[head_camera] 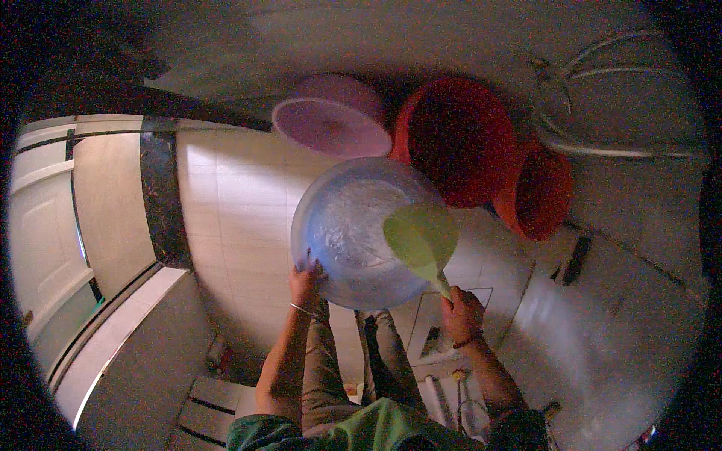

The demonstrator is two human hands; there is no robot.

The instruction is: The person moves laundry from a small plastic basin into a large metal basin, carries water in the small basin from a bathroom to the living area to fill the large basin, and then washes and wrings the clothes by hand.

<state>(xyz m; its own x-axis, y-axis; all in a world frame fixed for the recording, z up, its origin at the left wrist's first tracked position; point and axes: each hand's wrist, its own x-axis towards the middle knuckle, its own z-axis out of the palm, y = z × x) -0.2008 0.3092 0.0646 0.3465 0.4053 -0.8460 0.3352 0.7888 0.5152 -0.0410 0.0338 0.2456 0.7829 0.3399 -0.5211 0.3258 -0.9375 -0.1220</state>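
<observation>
In the head view, a round, translucent bluish plastic basin is in front of my legs. My left hand grips its near left rim, with the fingers reaching over the inside and a thin band on the wrist. My right hand is closed around the handle of a yellow-green plastic dipper. The dipper's bowl is over the right side of the basin. Whitish, blurred shine shows on the basin's bottom, and I cannot tell how much water is there.
Beyond the basin, a pink tub leans by the wall. A large red bucket and a smaller red bucket lie tilted open towards me. A pale hose hangs at right. Light tiles cover the floor; a doorway is at left.
</observation>
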